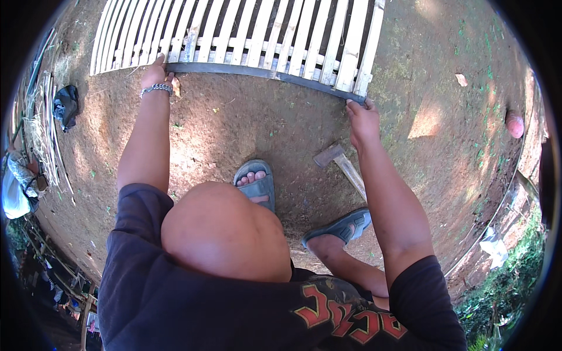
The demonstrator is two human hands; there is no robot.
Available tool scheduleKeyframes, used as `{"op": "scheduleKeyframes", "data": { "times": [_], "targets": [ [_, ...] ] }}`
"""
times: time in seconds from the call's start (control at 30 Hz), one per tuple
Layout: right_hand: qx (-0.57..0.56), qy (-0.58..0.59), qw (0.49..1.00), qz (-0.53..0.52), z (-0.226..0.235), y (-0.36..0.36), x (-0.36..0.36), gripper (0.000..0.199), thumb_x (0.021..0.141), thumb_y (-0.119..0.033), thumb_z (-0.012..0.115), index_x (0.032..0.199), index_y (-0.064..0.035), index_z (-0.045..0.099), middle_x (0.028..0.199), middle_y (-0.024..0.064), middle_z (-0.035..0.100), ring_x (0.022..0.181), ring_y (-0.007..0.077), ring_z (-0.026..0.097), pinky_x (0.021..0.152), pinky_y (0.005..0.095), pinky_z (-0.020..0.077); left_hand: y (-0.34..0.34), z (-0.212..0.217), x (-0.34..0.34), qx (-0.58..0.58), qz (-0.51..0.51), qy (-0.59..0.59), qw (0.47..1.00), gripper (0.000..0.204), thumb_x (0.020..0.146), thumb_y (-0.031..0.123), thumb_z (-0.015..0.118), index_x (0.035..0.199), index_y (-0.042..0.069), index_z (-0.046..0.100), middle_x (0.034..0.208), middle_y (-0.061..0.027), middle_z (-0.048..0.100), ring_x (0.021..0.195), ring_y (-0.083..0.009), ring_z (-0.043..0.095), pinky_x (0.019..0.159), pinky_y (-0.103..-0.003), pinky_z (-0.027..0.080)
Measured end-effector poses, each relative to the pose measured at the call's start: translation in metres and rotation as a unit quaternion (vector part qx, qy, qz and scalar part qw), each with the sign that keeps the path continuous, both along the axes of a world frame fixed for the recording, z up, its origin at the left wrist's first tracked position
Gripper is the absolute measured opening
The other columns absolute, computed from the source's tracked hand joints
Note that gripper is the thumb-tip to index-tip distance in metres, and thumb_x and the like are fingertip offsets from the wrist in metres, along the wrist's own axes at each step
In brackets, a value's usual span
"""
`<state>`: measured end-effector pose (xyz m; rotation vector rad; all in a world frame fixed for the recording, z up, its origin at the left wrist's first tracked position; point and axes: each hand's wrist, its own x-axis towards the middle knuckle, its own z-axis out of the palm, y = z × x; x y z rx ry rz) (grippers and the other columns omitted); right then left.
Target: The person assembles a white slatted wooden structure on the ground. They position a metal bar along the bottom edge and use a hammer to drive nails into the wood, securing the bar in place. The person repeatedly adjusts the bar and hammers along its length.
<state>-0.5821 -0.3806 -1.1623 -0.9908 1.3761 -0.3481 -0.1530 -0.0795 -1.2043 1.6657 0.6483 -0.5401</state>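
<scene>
A wide patch of bare brown ground (246, 123) fills most of the view, and at its far edge a panel of pale bamboo slats (246, 35) is laid flat, its top cut off by the rim of the picture. Along the panel's near edge a dark thin strip (263, 74) is laid across the slat ends, from the left hand to the panel's near right corner. The left hand (154, 75), a chain bracelet (156, 89) at its wrist, is set on the strip's left end; its fingers are hidden behind the back of the hand, so their state cannot be told. The right hand (363, 120) is closed on the strip's right end at the panel's corner, fingers curled over it.

Between the arms, a hammer (342, 164) lies on the ground just beside the right forearm, which hides its handle end. Two grey sandals (257, 184) are planted nearer in, partly hidden by the person's head. A dark cloth (65, 105) lies by the ground's left edge beside loose bamboo strips (47, 134). A reddish round object (515, 124) at the right edge is hard to make out. Open ground is left between the hands and to the right of the panel.
</scene>
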Motion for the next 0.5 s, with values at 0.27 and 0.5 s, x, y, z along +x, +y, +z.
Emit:
{"op": "scheduleKeyframes", "data": {
  "times": [0.27,0.5],
  "targets": [
    [0.002,-0.002,1.000,-0.027,-0.004,0.007,0.006,0.059,0.087,0.003,0.074,0.138,0.0093,0.047,0.110,0.0082,0.057,0.096,0.0180,0.063,0.083,0.0292,0.0523,-0.019,0.027,-0.013,-0.014,0.019,0.006,1.000,0.048,0.103,0.029,0.063,0.143,0.005,0.054,0.145,-0.0144,0.055,0.121,-0.0267,0.055,0.098,-0.043,0.048],
    [0.045,-0.082,0.993,-0.074,-0.008,0.009,0.009,0.061,0.088,0.008,0.070,0.142,0.0084,0.041,0.110,0.0074,0.054,0.098,0.0183,0.062,0.089,0.0308,0.0544,-0.015,0.016,-0.007,0.048,0.032,-0.006,0.998,0.050,0.102,0.030,0.066,0.144,0.004,0.054,0.147,-0.0137,0.049,0.122,-0.0280,0.055,0.098,-0.045,0.052]
  ]
}}
